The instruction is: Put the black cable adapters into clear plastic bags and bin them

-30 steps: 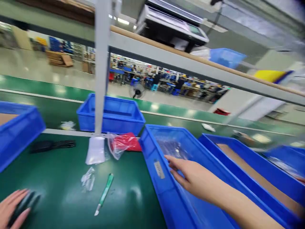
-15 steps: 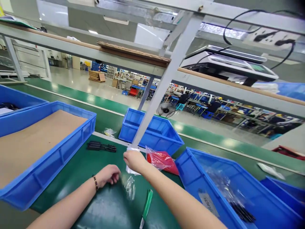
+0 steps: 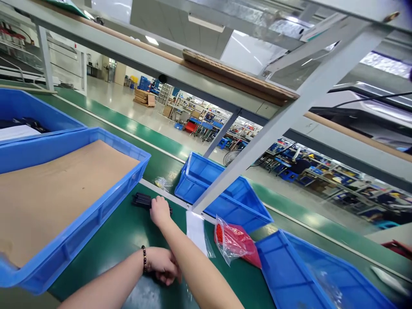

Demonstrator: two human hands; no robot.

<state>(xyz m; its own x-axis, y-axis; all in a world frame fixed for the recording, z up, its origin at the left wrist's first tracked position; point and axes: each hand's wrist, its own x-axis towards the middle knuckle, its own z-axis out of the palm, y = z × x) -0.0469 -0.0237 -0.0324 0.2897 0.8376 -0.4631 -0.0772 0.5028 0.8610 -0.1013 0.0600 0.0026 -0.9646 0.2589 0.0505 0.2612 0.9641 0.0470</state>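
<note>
My right hand (image 3: 160, 211) reaches across to a small bundle of slim black parts (image 3: 141, 200) on the green work surface. Its fingers are closed over the right end of the bundle and hide part of it. Lower down, my left hand (image 3: 163, 263), with a beaded bracelet at the wrist, is curled closed just above the surface. My right forearm crosses in front of its fingertips, so what they hold is hidden. A bit of clear plastic (image 3: 189, 292) shows below that forearm. White paper slips (image 3: 196, 231) lie right of my right hand.
A large blue tray (image 3: 106, 210) lined with brown cardboard stands at left. Behind the slips are a slanting metal post (image 3: 257, 159) and a blue bin (image 3: 225, 198). A bag of red pieces (image 3: 236, 242) and another blue bin (image 3: 283, 266) lie at right.
My right hand has moved left from the white slips onto the black parts. My left hand has shifted right and nearer to me, under my right forearm. The view has turned and tilted.
</note>
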